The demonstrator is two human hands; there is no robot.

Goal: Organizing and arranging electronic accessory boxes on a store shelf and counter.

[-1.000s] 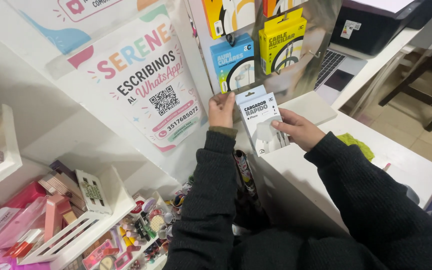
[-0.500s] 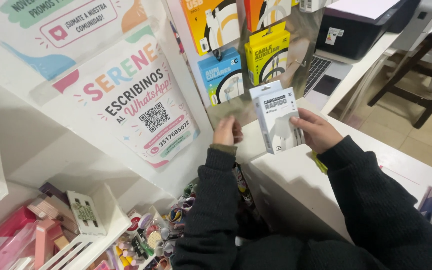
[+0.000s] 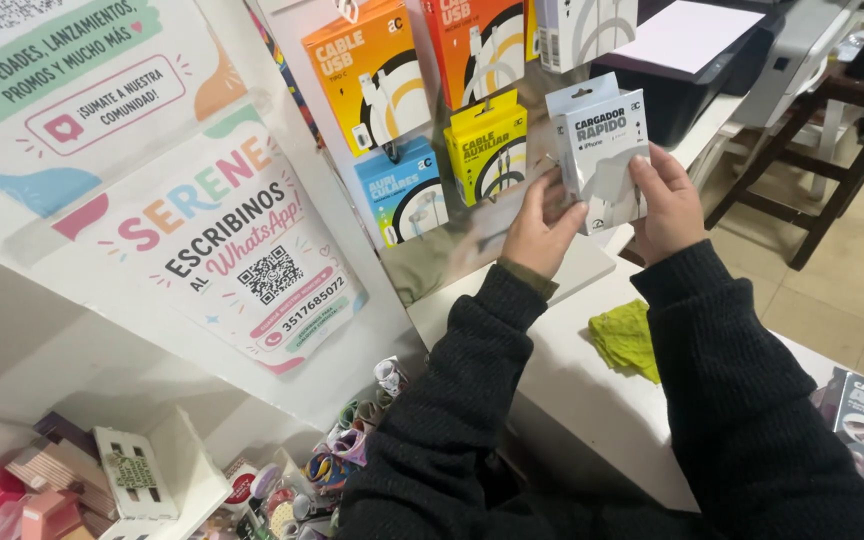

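Both my hands hold up a white boxed charger pack [image 3: 600,145] in front of a display wall. My left hand [image 3: 540,228] grips its lower left edge, my right hand [image 3: 668,203] clasps its right side. Both arms wear dark knit sleeves. Just left of the pack hang a yellow cable pack [image 3: 489,148] and a blue earphone pack [image 3: 400,192]. Above them hang orange cable packs [image 3: 367,70]. The pack's hanging tab points up toward the display.
A white counter [image 3: 562,375] lies under my arms with a green cloth [image 3: 627,338] on it. A large poster [image 3: 222,240] covers the left panel. Small colourful items fill shelves at lower left [image 3: 282,485]. A dark printer [image 3: 722,70] and wooden stool [image 3: 847,120] stand at right.
My hands have lifted the white charger pack higher and further right, up toward the hanging packs. The view has tilted upward with them.
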